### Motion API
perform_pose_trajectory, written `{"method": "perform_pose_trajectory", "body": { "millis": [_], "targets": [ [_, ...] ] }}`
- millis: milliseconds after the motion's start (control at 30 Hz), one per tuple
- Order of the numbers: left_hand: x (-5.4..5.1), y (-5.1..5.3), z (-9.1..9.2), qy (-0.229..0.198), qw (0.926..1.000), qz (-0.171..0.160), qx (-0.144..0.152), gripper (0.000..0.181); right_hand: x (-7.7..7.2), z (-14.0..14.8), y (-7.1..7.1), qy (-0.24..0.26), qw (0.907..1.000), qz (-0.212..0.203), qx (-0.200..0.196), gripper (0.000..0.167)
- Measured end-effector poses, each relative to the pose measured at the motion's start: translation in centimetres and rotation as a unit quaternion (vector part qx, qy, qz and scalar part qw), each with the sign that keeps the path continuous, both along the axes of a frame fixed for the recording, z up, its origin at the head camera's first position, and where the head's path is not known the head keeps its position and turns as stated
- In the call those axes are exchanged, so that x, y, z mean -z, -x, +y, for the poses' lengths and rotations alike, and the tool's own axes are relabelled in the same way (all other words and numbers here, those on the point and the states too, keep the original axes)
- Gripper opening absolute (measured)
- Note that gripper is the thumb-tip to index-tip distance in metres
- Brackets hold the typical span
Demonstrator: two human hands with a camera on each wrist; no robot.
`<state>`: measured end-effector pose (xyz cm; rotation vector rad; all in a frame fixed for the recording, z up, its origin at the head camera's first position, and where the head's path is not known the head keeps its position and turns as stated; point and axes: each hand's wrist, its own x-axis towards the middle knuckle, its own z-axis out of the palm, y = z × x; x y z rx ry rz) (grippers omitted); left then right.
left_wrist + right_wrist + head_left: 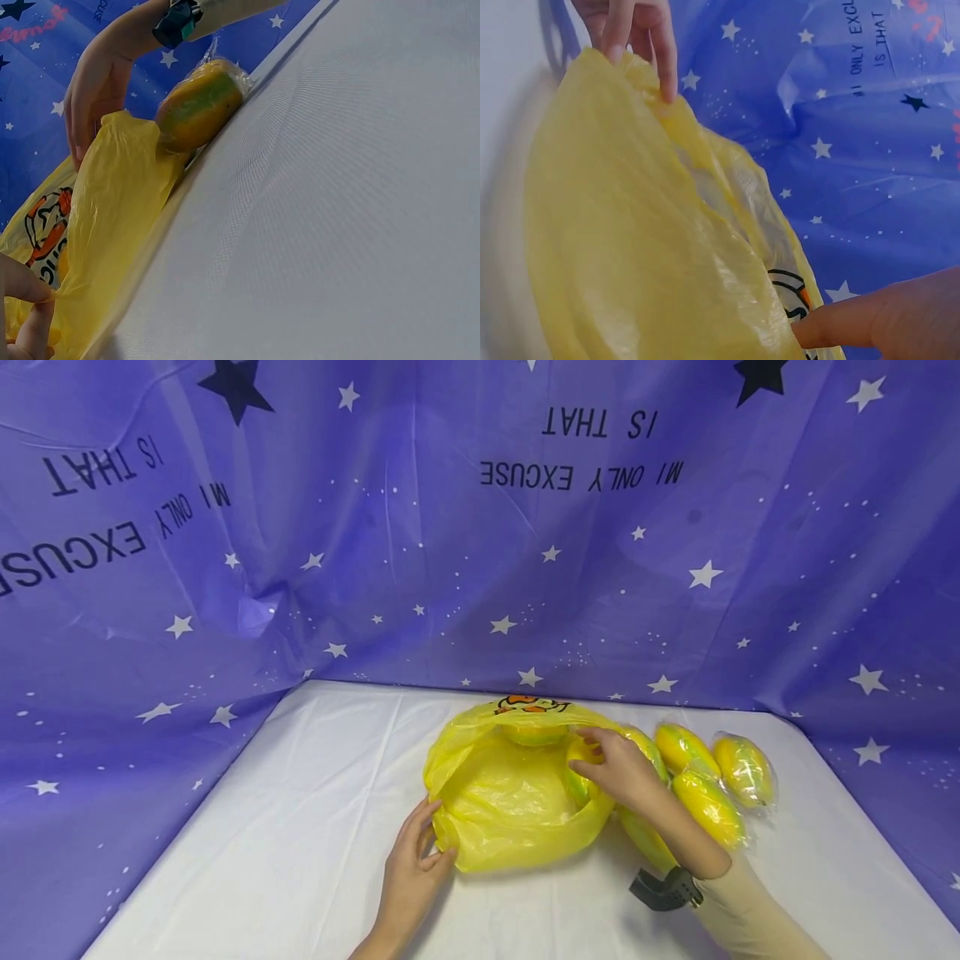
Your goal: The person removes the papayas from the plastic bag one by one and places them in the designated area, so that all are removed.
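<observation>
A yellow plastic bag (517, 852) lies with its mouth spread wide on the table. My left hand (411, 872) pinches the bag's left rim between thumb and finger, as the left wrist view shows. Over the right side of the mouth is my right hand (624, 768), its fingers slightly bent and apart. Just below its fingertips, inside the bag, sits a yellow-green mango (577, 782). Another mango (534, 735) lies against the bag's far wall. In the right wrist view, one finger (847, 322) of the right hand is at the bag's rim.
Right of the bag lie several mangoes in clear wrap, among them a far mango (682, 747), a near mango (708, 810) and a rightmost mango (746, 768). A white cloth (315, 793) covers the table. Behind it hangs a purple starred curtain (450, 568).
</observation>
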<state>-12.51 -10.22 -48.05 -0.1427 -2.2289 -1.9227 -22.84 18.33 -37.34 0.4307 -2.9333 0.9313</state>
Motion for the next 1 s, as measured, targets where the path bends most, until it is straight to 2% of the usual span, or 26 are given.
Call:
{"method": "perform_pose_trajectory", "body": {
  "millis": [333, 667, 1000],
  "targets": [
    [0.1, 0.0, 0.0, 0.002, 0.9999, 0.014, 0.006, 0.066, 0.7, 0.0, 1.1, -0.077, 0.997, 0.004, 0.013, 0.06],
    [0.3, 0.0, 0.1, 0.012, 0.9998, 0.015, -0.001, 0.066, 0.7, 0.2, 1.6, -0.135, 0.99, -0.024, 0.03, 0.068],
    [0.2, 0.1, 0.2, 0.005, 1.0, 0.006, 0.003, 0.067, 1.5, 0.1, 1.9, -0.162, 0.986, -0.024, 0.034, 0.077]
  ]
}}
